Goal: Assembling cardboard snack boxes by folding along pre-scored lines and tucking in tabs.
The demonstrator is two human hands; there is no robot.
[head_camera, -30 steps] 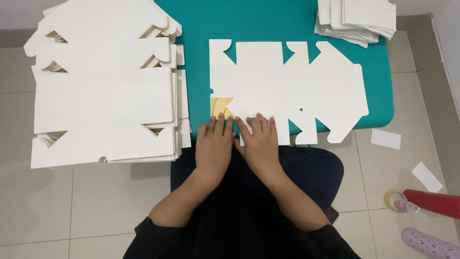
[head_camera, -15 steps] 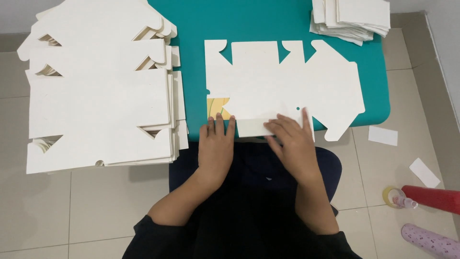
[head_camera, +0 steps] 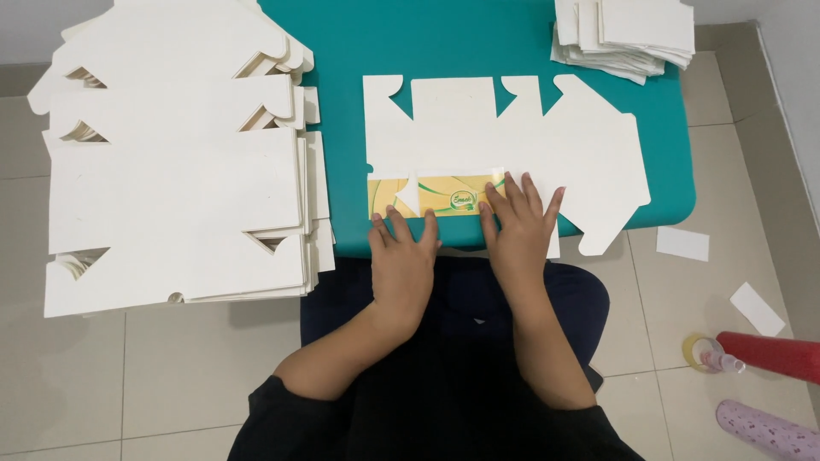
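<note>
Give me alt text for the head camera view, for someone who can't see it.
Both hands, left hand and right hand, press a folded yellow-green printed flap of a flat white box blank on a teal table. A tall stack of white blanks sits to the left.

A flat carton blank (head_camera: 504, 141) lies on the bench (head_camera: 342, 34), its near flap (head_camera: 436, 195) folded up over it along the near edge. The left hand (head_camera: 403, 260) rests on that flap's near left part; the right hand (head_camera: 517, 226) lies just right of it, on the flap's right end. A tall stack of blanks (head_camera: 175, 162) sits left of the bench. A smaller pile of sheets (head_camera: 628, 30) lies on the far right corner. On the floor to the right lie paper scraps (head_camera: 683, 243), and nearer, a tape roll (head_camera: 702, 353) beside two tubes (head_camera: 769, 354).
</note>
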